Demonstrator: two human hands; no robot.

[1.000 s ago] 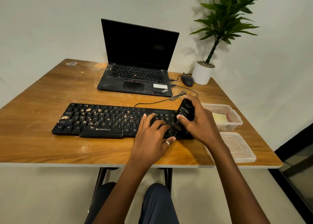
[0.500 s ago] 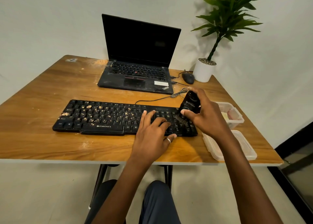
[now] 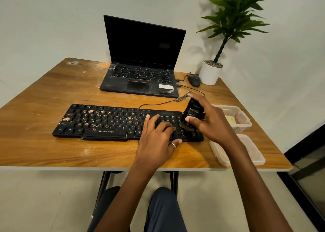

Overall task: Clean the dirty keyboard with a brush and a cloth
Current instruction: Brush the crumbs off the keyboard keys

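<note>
Worn, scuffed wood grain covers the table (image 3: 44, 100), and on it lies the black Zebronics keyboard (image 3: 105, 126), long, flat and matte, its left and middle keys strewn with pale tan crumbs (image 3: 91, 111). The left hand (image 3: 156, 142) rests flat on the right-hand keys, fingers straight and slightly apart, thumb at the front edge, bracing the board. The right hand (image 3: 213, 124) grips a chunky black brush (image 3: 193, 111), thumb and fingers clamped on its glossy hard body, with the short dark bristles down on the keys at the right end. The chief risk, as I judge it, is pushing crumbs down between the keycaps instead of off them if the stiff bristles are pressed too hard. A fast stroke could also scatter debris over the table or towards the dusty laptop (image 3: 140, 80) behind. The thin cable (image 3: 158, 104) loops just beside the brush and could snag. A clear, thin-walled plastic container (image 3: 246, 125) stands to the right; the soft yellow and pink things inside are too small to identify.
</note>
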